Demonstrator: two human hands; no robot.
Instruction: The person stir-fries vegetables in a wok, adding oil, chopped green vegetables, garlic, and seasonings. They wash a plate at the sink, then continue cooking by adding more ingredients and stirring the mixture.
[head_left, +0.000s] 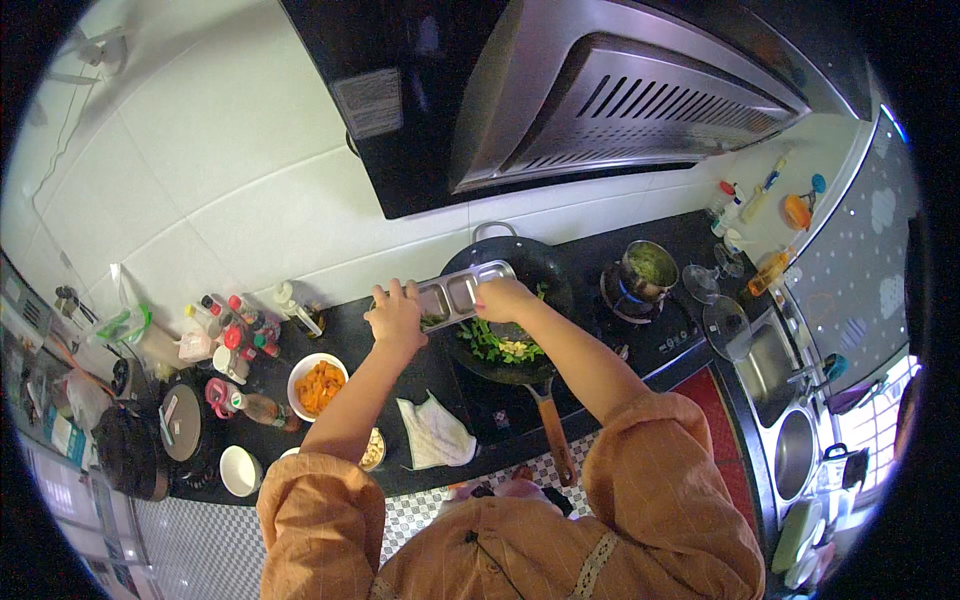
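Note:
A stainless-steel compartment tray (459, 290) is held above the wok, with my left hand (396, 315) gripping its left end. Some green bits (431, 320) lie in the compartment beside that hand. My right hand (506, 301) is curled at the tray's right compartment; its fingertips are partly hidden, so what they hold cannot be seen. Below, the dark wok (469, 259) contains chopped green leaves (480, 343) and a small pile of pale yellow pieces (521, 349). Its wooden handle (553, 435) points toward me.
A small pot (649, 271) with green contents stands over a lit burner at right. Left are a bowl of orange chunks (319, 386), an empty white bowl (241, 471) and several seasoning bottles (238, 337). A white cloth (436, 433) lies near the counter edge. The range hood (630, 105) overhangs.

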